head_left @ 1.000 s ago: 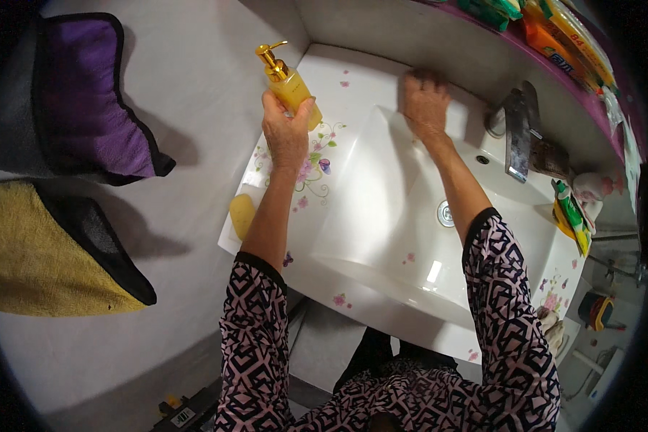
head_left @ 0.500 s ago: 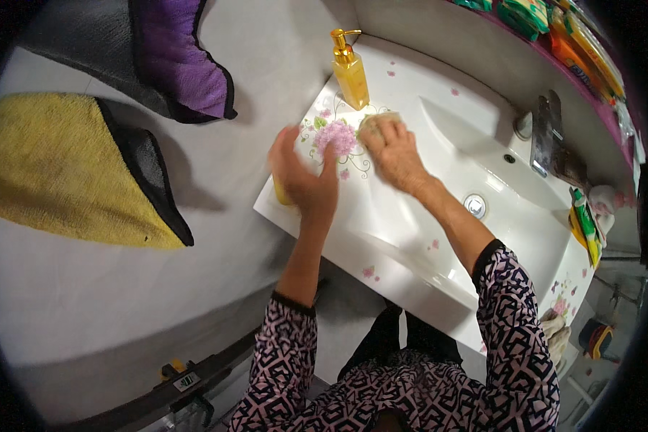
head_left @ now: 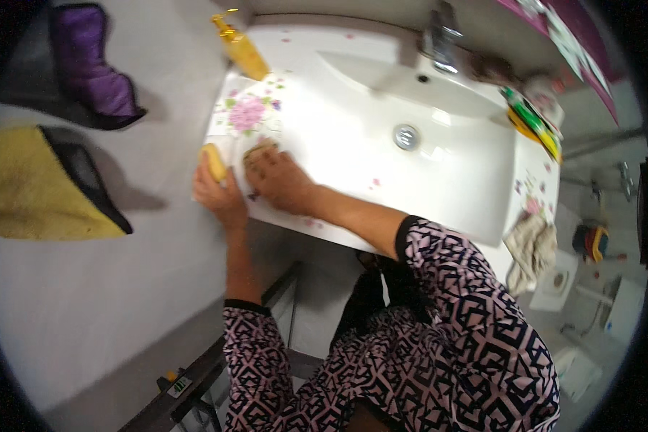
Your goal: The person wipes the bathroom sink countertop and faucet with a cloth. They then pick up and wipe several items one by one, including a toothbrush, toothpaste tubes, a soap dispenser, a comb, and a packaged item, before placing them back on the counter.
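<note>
My left hand [head_left: 222, 193] is closed around a yellow rounded block [head_left: 214, 163], shaped like a bar of soap, at the left edge of the white washbasin [head_left: 324, 119]. Just right of it, my right hand [head_left: 279, 178] presses a pale tan pad [head_left: 258, 152] flat onto the rim; whether it is a sponge or a folded cloth I cannot tell. Beyond both hands, a pink flower print decorates the rim. A yellow pump bottle [head_left: 243, 55] with a gold top stands at the far left corner.
A chrome tap [head_left: 441, 39] rises at the basin's back. Green and yellow tubes [head_left: 533, 122] lie on the right side, with a crumpled beige cloth [head_left: 531, 252] nearer. Yellow [head_left: 29, 187] and purple [head_left: 90, 65] towels hang on the left wall.
My left hand has come down onto the yellow block and gripped it. The right hand has slid the pad nearer along the rim, beside the left. The view has turned and shifted.
</note>
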The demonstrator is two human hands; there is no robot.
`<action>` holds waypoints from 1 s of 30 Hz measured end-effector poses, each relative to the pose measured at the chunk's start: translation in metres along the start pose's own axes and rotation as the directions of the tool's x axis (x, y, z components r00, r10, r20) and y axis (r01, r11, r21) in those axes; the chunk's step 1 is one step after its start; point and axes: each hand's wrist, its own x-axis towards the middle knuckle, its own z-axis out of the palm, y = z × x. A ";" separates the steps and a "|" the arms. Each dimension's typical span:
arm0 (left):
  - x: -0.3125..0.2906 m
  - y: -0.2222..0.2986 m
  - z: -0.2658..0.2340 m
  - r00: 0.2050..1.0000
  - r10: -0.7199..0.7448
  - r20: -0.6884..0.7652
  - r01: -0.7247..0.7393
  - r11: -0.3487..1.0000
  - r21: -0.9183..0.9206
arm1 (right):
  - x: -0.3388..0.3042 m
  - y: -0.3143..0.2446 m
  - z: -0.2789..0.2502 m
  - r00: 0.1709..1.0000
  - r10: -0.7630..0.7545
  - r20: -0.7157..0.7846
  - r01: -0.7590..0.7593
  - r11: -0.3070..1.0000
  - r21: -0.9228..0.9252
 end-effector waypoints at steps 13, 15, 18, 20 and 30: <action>-0.063 0.086 -0.011 0.905 0.424 0.021 -0.418 0.899 -0.127 | -0.201 -0.026 -0.113 0.982 0.174 0.072 -0.170 0.984 -0.058; -0.077 0.099 -0.013 0.892 0.439 0.105 -0.412 0.887 -0.207 | -0.242 -0.020 -0.126 0.938 0.330 0.109 -0.324 0.944 -0.069; -0.092 0.104 -0.020 0.882 0.436 0.177 -0.359 0.867 -0.346 | -0.291 -0.009 -0.154 0.912 0.410 0.004 -0.410 0.911 -0.042; -0.106 0.117 -0.021 0.880 0.422 0.219 -0.326 0.871 -0.367 | -0.301 -0.008 -0.159 0.876 0.482 -0.026 -0.482 0.874 -0.056; -0.133 0.203 -0.032 0.884 0.369 0.288 -0.154 0.811 -0.564 | -0.220 -0.017 -0.099 0.967 0.232 -0.105 -0.242 0.966 -0.092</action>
